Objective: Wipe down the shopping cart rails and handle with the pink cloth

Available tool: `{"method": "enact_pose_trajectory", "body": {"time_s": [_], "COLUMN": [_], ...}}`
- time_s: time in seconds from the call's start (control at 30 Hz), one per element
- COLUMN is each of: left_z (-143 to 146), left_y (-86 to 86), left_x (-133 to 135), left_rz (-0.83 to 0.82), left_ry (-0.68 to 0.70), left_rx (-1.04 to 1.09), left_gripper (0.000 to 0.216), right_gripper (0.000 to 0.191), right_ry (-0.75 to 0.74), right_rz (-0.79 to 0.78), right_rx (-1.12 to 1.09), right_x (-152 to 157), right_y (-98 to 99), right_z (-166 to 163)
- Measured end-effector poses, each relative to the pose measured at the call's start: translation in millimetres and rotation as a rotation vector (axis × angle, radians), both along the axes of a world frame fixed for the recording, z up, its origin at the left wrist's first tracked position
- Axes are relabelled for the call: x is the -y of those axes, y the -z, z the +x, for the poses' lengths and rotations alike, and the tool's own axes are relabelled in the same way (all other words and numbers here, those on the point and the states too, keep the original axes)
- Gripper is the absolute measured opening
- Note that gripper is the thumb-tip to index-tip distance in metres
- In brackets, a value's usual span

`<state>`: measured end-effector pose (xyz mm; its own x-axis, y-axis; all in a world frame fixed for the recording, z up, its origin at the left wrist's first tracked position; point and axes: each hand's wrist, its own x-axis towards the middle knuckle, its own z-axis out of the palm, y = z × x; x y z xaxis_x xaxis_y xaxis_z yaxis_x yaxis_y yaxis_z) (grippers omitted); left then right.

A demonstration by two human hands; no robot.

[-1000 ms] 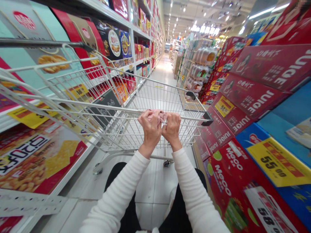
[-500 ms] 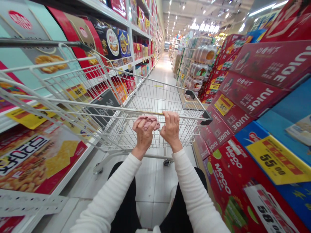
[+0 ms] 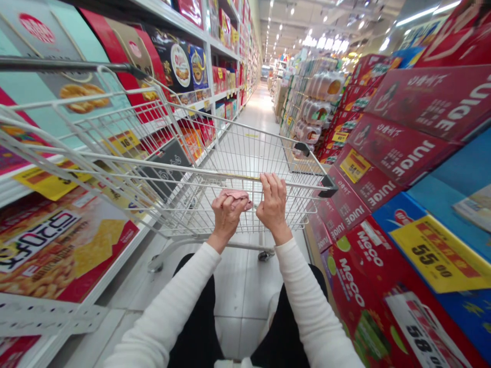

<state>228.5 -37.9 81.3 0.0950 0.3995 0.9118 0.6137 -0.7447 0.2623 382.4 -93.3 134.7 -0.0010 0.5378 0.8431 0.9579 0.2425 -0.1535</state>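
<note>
A wire shopping cart [image 3: 245, 148] stands in front of me in a store aisle. My right hand [image 3: 273, 202] is wrapped round the cart's near top rail. My left hand [image 3: 225, 217] sits just left of it, a little below the rail, closed on a crumpled pink cloth [image 3: 237, 196] that touches the cart's wires. The basket looks bare inside. White sleeves cover both my arms.
Shelves of boxed biscuits [image 3: 65, 240] line the left side. Stacked red juice cartons [image 3: 399, 153] and blue boxes with yellow price tags [image 3: 437, 255] crowd the right. Packs of bottles [image 3: 318, 110] stand further ahead. The pale tiled aisle [image 3: 261, 110] runs on beyond the cart.
My left hand has dropped from the rail with the pink cloth and moved left, away from my right hand. My right hand has shifted its grip up onto the rail.
</note>
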Motion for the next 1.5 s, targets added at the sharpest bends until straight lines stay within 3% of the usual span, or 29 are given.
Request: {"method": "enact_pose_trajectory", "body": {"time_s": [0.2,0.3,0.43,0.63,0.73,0.87,0.93,1.0,1.2,1.4,1.5], "left_z": [4,11,10,21,26,15,9,5,14,1,-5], "left_y": [-44.0,-40.0,-22.6,-42.5,-27.7,19.1,33.5,34.2,5.2,37.8,34.3], "left_x": [-1,-4,-3,-10,-17,-19,-16,-12,-11,4,9], "left_rz": [-0.009,-0.062,-0.019,-0.052,-0.076,-0.138,-0.129,-0.088,-0.010,-0.088,-0.049], "left_ry": [-0.095,-0.069,-0.043,-0.145,-0.147,-0.062,-0.047,-0.069,-0.253,-0.081,-0.080], "left_rx": [0.185,0.152,0.011,0.240,0.241,0.128,0.074,0.035,0.140,-0.047,-0.050], "left_gripper": [0.017,0.019,0.018,0.018,0.015,0.004,0.004,0.006,0.009,0.020,0.025], "right_gripper": [0.078,0.077,0.075,0.070,0.070,0.069,0.067,0.064,0.068,0.064,0.062], "right_ry": [0.133,0.125,0.136,0.148,0.185,0.185,0.173,0.156,0.124,0.110,0.104], "right_rz": [-0.019,0.000,0.061,-0.003,-0.044,-0.201,-0.249,-0.269,-0.264,-0.239,-0.222], "right_rx": [0.070,0.059,-0.031,-0.053,-0.084,-0.125,-0.117,-0.099,-0.057,-0.048,-0.044], "right_x": [6,6,4,-1,-4,-6,-7,-7,-9,-8,-8], "right_y": [50.9,69.2,71.4,65.4,76.4,98.1,105.6,109.6,112.9,115.8,116.4], "right_z": [-15,-19,-16,-16,-25,-34,-32,-28,-22,-22,-20]}}
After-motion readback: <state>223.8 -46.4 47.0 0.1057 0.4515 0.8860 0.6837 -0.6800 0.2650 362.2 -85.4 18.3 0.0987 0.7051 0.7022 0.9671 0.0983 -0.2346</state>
